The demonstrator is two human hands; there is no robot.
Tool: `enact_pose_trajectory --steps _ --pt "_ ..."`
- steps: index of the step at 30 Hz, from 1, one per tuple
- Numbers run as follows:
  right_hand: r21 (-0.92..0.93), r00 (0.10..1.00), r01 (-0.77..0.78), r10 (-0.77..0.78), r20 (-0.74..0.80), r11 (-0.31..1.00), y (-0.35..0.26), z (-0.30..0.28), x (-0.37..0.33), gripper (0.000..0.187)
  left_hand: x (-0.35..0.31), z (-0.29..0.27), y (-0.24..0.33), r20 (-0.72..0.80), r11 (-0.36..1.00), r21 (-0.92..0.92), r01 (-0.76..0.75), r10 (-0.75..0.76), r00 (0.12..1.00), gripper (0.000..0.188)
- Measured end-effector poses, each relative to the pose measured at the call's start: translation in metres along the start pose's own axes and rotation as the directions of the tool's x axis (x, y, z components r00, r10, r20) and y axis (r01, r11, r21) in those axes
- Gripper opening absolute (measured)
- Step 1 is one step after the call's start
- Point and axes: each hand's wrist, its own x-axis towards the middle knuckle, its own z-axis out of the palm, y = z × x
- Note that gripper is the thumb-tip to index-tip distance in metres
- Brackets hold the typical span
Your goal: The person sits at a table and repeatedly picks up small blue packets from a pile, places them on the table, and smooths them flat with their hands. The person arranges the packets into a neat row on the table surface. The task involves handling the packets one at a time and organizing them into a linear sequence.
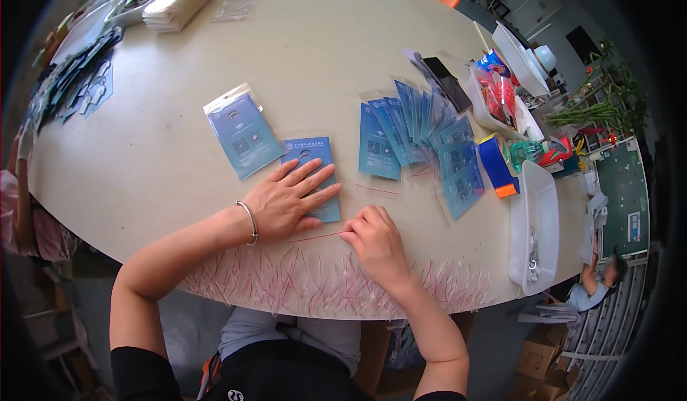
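My left hand (285, 202) lies flat with its fingers spread on a blue printed card in a transparent sleeve (323, 213), pressing it to the table. Just right of that packet, my right hand (376, 242) is closed in a pinch on one end of a thin red strip (315, 238). The strip runs left along the packet's near edge, toward my left thumb. Beyond my left hand lies another blue sleeved card (245, 138), its white-topped bag edge pointing away from me. To the right, several similar blue packets (379, 147) are fanned out, overlapping.
Many loose red-and-transparent strips (286, 279) line the near table edge. At right are a white tray (526, 258), a blue-and-orange tape dispenser (499, 165), a green bottle (526, 152) and a phone (447, 82). Stacked sleeves (175, 4) and dark blue cards (79, 72) sit far left.
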Motion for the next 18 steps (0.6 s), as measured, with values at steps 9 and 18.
enact_pose_trajectory --steps 9,18 --pt "0.151 0.991 -0.057 0.074 -0.108 0.987 0.001 0.002 -0.011 0.009 0.000 -0.004 0.001 0.000 1.000 -0.011 0.002 -0.002 1.000 0.069" --pt "0.084 0.996 -0.030 0.024 0.081 0.996 0.002 -0.003 -0.014 0.010 0.002 -0.003 0.004 -0.001 1.000 -0.002 0.008 -0.008 1.000 0.069"
